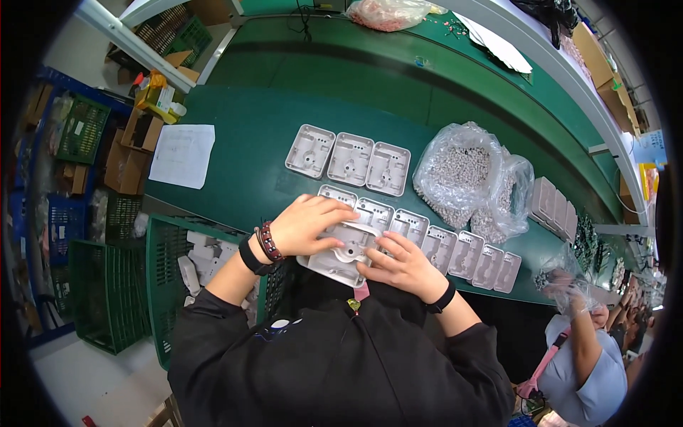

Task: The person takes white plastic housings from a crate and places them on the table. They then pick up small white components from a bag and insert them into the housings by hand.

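the left hand (302, 226) and right hand (409, 269) are holding a pale housing (333, 269) between their fingers (331, 213), presumably for steadiness.

Paper sheet (181, 155) left of three housings (351, 158) on table (245, 124), bags (455, 178) right of them, crate (158, 285) beside table

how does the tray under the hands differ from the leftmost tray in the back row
The near tray sits under the left hand and right hand; the back tray lies untouched on the table. The near tray is partly covered; the back tray shows its whole inside. Both are pale with rounded corners.
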